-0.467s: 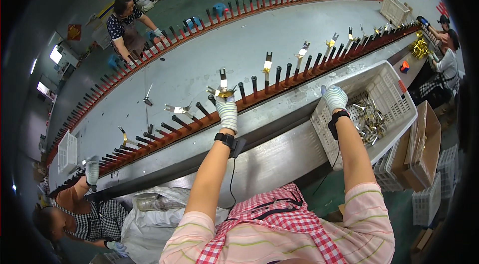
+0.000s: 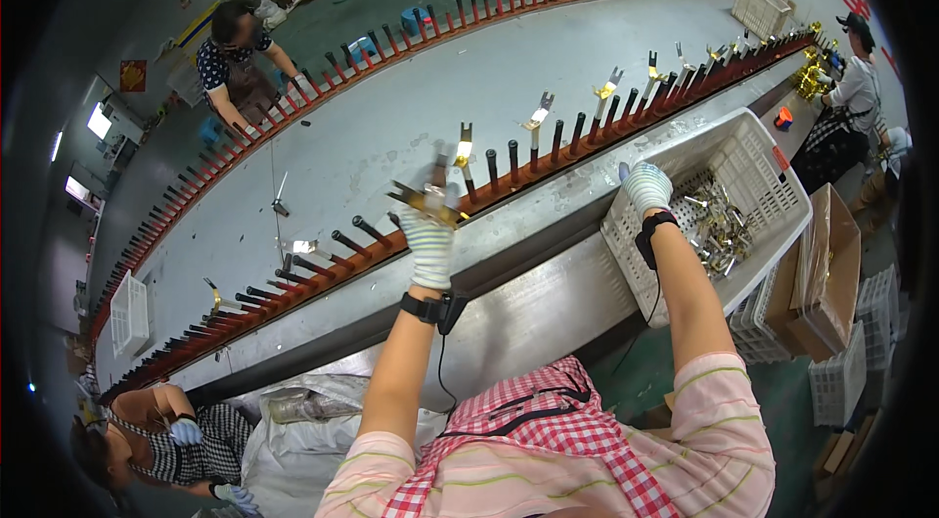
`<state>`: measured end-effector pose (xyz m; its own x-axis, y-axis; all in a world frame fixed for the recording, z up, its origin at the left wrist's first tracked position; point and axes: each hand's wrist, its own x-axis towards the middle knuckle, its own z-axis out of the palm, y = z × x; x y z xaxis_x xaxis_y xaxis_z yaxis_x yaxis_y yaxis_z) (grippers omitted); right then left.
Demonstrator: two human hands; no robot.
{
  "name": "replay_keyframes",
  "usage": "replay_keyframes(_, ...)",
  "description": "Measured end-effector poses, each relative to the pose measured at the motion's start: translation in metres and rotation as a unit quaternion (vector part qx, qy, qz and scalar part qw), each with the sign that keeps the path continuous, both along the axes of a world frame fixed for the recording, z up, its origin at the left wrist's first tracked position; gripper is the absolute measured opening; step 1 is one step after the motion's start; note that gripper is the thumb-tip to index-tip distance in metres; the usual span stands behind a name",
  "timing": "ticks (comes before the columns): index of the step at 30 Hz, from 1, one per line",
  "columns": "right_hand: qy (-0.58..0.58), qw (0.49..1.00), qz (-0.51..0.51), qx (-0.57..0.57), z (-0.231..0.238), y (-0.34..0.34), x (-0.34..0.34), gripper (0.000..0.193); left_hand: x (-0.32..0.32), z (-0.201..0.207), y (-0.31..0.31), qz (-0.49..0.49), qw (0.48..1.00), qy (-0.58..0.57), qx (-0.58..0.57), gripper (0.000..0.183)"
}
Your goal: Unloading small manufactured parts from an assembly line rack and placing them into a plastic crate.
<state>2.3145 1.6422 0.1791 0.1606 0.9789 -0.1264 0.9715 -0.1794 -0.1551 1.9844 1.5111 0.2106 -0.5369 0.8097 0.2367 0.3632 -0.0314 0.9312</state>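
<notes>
My left hand (image 2: 427, 249), in a striped knit glove, is closed on several forked metal pieces (image 2: 433, 195), silver and gold, which fan out above the fingers and are partly blurred. It hovers at the near row of dark-tipped red pegs (image 2: 514, 162). Just right of it, a forked piece (image 2: 465, 144) stands on a peg, with others on pegs farther along. My right hand (image 2: 648, 187), gloved too, is curled over the left rim of a white plastic crate (image 2: 748, 132); its fingertips are partly hidden. Loose metal pieces (image 2: 721, 232) lie heaped inside the crate.
A long metal table (image 2: 362, 141) carries pegs on both sides. One co-worker (image 2: 240, 63) stands across it, another (image 2: 161, 440) sits lower left, and others work at the far right. Cardboard boxes (image 2: 831, 264) stand beside the crate; a white sack (image 2: 313, 440) lies left of me.
The near row of pegs and its forked pieces has shifted left. My left hand has moved slightly left and down with its pieces. My right hand stays at the crate. The lower-left co-worker's raised hand has come down.
</notes>
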Motion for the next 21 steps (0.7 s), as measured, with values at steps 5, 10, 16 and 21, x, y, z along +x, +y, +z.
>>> replay_keyframes(5, -0.006, 1.000, 0.000, -0.016, 0.003, 0.019, 0.025, 0.052, 0.077, 0.003, 0.026, -0.227, 0.899, -0.359, 0.103, 0.034)
replay_keyframes(10, -0.006, 1.000, 0.009, 0.010, 0.000, 0.040, 0.053, 0.053, 0.110, -0.026, 0.090, -0.119, 0.988, -0.080, 0.064, 0.031)
replay_keyframes(16, -0.008, 1.000, 0.013, 0.009, 0.001, 0.060, 0.084, 0.053, 0.123, -0.058, 0.143, -0.015, 0.996, -0.075, 0.045, 0.027)
replay_keyframes(21, -0.006, 1.000, 0.002, -0.006, 0.000, 0.075, 0.110, 0.053, 0.138, -0.060, 0.161, 0.030, 0.995, -0.080, 0.049, 0.023)
